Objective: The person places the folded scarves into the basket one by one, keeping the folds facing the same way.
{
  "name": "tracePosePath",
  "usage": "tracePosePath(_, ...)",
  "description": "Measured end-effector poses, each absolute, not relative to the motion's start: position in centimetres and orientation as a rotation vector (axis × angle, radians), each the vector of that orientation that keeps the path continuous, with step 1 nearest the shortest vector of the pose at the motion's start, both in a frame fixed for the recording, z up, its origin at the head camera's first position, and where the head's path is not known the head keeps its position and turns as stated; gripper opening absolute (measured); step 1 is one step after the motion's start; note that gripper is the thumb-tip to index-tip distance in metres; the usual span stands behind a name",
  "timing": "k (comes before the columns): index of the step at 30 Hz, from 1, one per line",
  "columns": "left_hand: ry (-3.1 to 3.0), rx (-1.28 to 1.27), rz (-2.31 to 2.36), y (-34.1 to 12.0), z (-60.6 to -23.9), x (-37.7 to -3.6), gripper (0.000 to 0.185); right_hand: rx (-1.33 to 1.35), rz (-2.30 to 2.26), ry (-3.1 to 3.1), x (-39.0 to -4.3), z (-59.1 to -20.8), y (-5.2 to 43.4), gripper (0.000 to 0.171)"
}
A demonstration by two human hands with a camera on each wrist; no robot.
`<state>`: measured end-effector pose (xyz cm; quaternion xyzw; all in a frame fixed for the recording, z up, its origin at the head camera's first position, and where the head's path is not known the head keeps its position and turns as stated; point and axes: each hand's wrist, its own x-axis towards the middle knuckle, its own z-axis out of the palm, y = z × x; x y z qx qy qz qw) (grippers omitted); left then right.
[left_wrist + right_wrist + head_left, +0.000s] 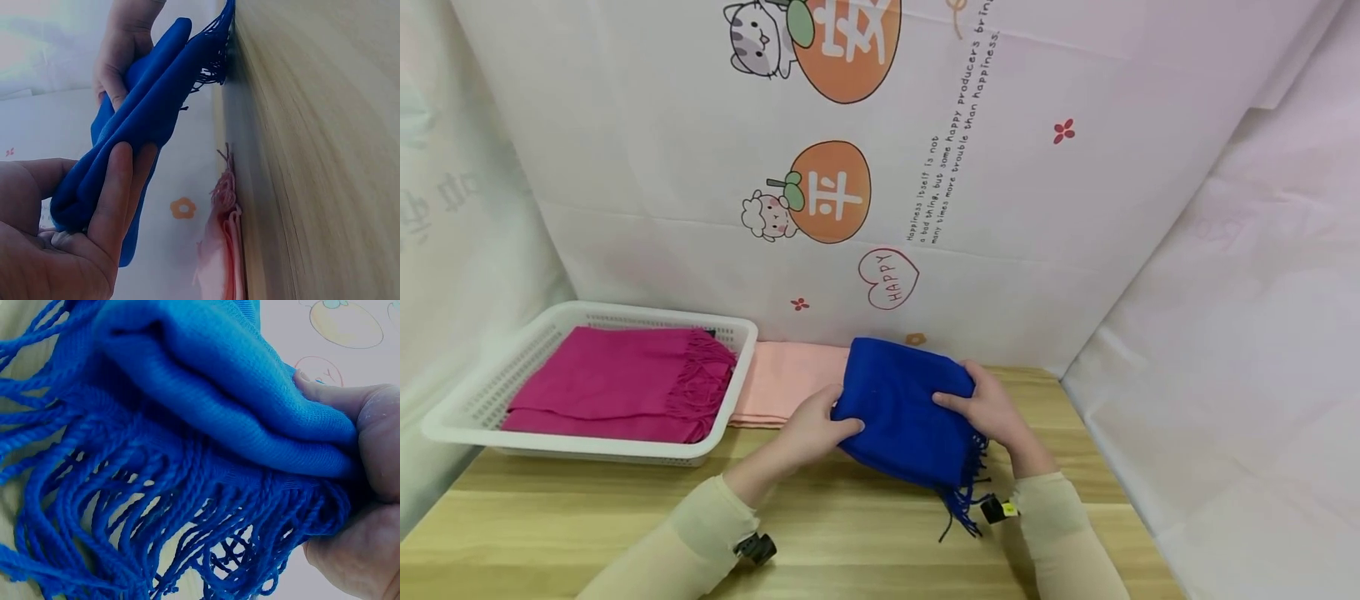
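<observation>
A folded blue scarf [906, 417] with a fringed end is held up off the table between both hands. My left hand [812, 425] grips its left edge, thumb on top and fingers beneath, as the left wrist view [69, 231] shows. On the opposite edge, my right hand [992, 408] pinches the folded layers, thumb on the upper face. Blue fringe [187, 525] dangles below the right hand's side. Behind and left of the blue scarf lies a folded pink scarf [793, 379] on the table, partly hidden by it.
At the left stands a white plastic basket [741, 367] with a folded magenta scarf [610, 375] inside, fringe toward the right. The wooden table [850, 542] meets a printed white cloth backdrop [1000, 292] behind, with white cloth at both sides.
</observation>
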<state>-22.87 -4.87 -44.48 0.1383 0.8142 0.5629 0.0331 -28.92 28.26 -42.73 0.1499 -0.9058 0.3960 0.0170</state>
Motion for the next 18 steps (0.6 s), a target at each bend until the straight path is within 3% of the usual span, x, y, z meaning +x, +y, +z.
tracePosePath(18, 2.533, 0.431, 1.725, -7.3, -44.0, -21.7, 0.043, 0.426, 1.274, -2.803, -28.1, -42.4, 26.1, 0.066)
